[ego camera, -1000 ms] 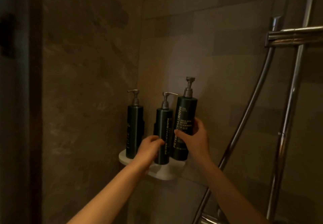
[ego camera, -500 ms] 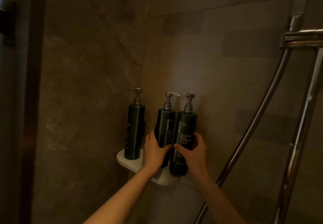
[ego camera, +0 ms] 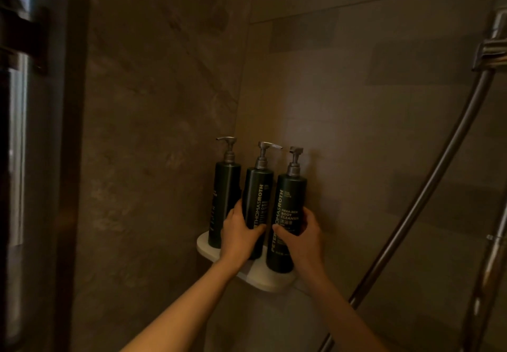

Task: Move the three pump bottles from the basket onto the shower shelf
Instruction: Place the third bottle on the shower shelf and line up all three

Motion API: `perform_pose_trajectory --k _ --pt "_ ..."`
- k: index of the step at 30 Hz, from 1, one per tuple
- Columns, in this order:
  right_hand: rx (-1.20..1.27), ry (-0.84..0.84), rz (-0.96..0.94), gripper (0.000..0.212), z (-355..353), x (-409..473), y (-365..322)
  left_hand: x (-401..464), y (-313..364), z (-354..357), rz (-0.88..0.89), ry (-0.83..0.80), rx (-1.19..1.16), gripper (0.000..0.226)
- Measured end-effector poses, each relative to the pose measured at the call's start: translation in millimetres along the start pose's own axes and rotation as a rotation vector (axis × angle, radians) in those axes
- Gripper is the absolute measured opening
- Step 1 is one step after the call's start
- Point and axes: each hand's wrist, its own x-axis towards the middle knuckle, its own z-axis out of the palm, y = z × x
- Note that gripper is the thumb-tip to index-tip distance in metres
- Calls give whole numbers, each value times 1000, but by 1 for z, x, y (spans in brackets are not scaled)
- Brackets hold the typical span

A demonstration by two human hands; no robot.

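Note:
Three dark green pump bottles stand upright in a row on the white corner shelf (ego camera: 270,281). The left bottle (ego camera: 223,195) stands alone against the corner. My left hand (ego camera: 238,237) wraps the lower half of the middle bottle (ego camera: 258,198). My right hand (ego camera: 300,237) grips the right bottle (ego camera: 291,203) around its lower body, thumb across the label. Both held bottles rest on the shelf. The basket is out of view.
Brown stone-look tiled walls (ego camera: 356,137) meet at the corner behind the shelf. A chrome shower hose (ego camera: 428,187) curves down at the right beside a vertical rail (ego camera: 491,263) and bracket (ego camera: 491,52). A dark door frame (ego camera: 68,159) runs down the left.
My right hand lowered the right bottle from above the shelf until it stands on it. My left hand shifted from the shelf edge to gripping the middle bottle.

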Motion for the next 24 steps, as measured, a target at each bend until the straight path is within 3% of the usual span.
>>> perform_pose_trajectory --k 13,19,24 --pt "-99 43 -65 69 -2 -10 -10 -11 -1 -15 88 32 105 67" --pt "-82 114 -226 53 -4 -29 -19 -14 -5 -42 155 202 95 49" --pt "-256 107 -396 43 13 -47 -28 -1 -11 -55 132 164 116 63"
